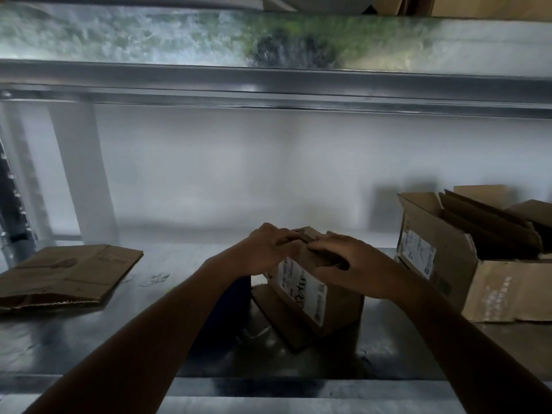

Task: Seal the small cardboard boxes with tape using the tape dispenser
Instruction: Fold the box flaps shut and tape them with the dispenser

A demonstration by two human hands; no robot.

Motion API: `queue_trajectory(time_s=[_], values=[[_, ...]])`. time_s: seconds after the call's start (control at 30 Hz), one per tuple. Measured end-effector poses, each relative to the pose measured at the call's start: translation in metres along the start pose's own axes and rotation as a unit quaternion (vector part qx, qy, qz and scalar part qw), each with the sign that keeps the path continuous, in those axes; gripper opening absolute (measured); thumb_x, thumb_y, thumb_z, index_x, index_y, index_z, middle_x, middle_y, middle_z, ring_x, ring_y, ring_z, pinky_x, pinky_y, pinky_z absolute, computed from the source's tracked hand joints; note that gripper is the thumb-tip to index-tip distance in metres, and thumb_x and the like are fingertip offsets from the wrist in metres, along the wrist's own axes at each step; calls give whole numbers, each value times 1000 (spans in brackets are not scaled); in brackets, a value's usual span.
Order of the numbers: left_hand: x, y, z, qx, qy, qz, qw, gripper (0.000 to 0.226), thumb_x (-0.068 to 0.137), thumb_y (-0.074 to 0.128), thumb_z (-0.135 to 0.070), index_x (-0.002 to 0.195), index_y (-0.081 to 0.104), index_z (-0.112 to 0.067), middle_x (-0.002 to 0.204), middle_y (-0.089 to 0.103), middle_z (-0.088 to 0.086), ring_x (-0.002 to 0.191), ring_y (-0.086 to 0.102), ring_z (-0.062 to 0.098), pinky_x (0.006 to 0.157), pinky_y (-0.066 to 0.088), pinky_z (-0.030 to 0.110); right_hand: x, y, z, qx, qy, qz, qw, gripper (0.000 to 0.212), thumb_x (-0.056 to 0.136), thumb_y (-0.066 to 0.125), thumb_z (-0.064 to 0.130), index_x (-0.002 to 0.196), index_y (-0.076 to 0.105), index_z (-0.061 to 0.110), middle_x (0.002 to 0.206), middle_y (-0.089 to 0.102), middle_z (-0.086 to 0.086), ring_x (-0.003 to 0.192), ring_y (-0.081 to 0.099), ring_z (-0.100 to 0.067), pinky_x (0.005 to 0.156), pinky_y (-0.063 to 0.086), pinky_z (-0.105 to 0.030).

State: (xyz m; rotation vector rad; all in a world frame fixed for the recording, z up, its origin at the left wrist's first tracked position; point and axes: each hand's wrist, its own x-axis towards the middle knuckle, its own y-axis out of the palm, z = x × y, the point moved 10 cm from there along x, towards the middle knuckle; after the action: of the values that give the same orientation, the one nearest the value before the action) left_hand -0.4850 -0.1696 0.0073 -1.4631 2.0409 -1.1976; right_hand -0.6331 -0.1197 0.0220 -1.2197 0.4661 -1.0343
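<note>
A small cardboard box [310, 297] with a white printed label stands on the metal shelf [89, 339] in the middle of the view, with one lower flap spread out on the shelf. My left hand [265, 249] grips a top flap at the box's upper left. My right hand [343, 258] lies over the top right flap with its fingers curled on the edge. A dark object sits just left of the box behind my left forearm; I cannot tell what it is. No tape dispenser is clearly visible.
A flattened cardboard box [68, 273] lies on the shelf at the left. A larger open carton [478, 264] with cardboard pieces inside stands at the right. Another metal shelf [268, 85] runs overhead, and a white wall is behind.
</note>
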Motion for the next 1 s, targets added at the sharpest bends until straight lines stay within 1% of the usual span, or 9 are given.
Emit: queue_trajectory(time_s=[0.1, 0.23, 0.3, 0.37, 0.43, 0.57, 0.73, 0.9, 1.0], values=[[-14, -3, 1, 82, -32, -31, 996, 47, 97, 36, -71, 136, 53, -50, 116, 44, -2, 119, 41, 20, 100, 44, 42, -5, -8, -15, -33, 8, 1, 999, 49, 98, 43, 48, 146, 50, 37, 144, 44, 14, 137, 37, -10, 110, 36, -36], [-35, -8, -26, 131, -2, -106, 986, 47, 98, 41, -65, 130, 61, -36, 103, 41, -5, 106, 44, 15, 87, 46, 31, -10, -11, -22, -15, 24, -63, 998, 47, 92, 32, 45, 129, 60, 38, 124, 58, 13, 115, 53, -11, 96, 46, -41], [-45, -6, -35, 146, 4, -134, 980, 45, 99, 44, -62, 126, 63, -32, 102, 43, -5, 102, 47, 13, 82, 48, 29, -12, -6, -22, -25, 40, -81, 996, 42, 95, 33, 55, 126, 56, 39, 120, 58, 10, 112, 54, -13, 92, 48, -40], [-55, -4, -39, 178, 13, -156, 971, 44, 101, 42, -58, 131, 59, -30, 110, 48, -4, 107, 48, 13, 86, 50, 31, -14, -3, -18, -67, 47, -96, 992, 64, 90, 22, 74, 140, 45, 41, 134, 54, 10, 126, 48, -15, 99, 47, -42], [-65, -4, -36, 201, 20, -184, 962, 48, 102, 36, -59, 137, 54, -31, 123, 51, -5, 115, 50, 14, 91, 47, 31, -12, 0, -18, -101, 49, -99, 989, 75, 88, 13, 80, 150, 36, 43, 143, 48, 13, 134, 40, -15, 103, 45, -44], [-93, -21, -20, 169, 10, -230, 958, 68, 96, 28, -73, 145, 50, -32, 137, 52, -7, 124, 51, 14, 97, 47, 32, -10, -4, -19, -86, 45, -119, 988, 73, 91, 10, 77, 142, 48, 40, 135, 51, 16, 129, 43, -11, 100, 47, -44], [-136, -35, 33, 210, -72, -198, 955, 62, 91, 47, -73, 138, 54, -34, 132, 56, -10, 114, 56, 11, 92, 48, 31, -6, -6, -20, -78, 36, -143, 986, 71, 92, 15, 76, 139, 55, 39, 136, 56, 13, 125, 48, -12, 99, 48, -45], [-151, -35, 39, 290, -109, -165, 936, 57, 88, 50, -75, 131, 55, -37, 113, 60, -12, 95, 53, 8, 77, 40, 27, 0, -2, -16, -75, 35, -173, 981, 66, 92, 22, 72, 135, 60, 39, 135, 58, 13, 125, 50, -14, 97, 48, -45], [-156, -37, 47, 290, -133, -150, 936, 63, 86, 48, -79, 135, 50, -40, 115, 60, -13, 93, 53, 7, 76, 39, 28, 3, 1, -17, -70, 38, -187, 979, 64, 93, 23, 72, 135, 59, 41, 138, 58, 15, 128, 50, -13, 99, 48, -46]])
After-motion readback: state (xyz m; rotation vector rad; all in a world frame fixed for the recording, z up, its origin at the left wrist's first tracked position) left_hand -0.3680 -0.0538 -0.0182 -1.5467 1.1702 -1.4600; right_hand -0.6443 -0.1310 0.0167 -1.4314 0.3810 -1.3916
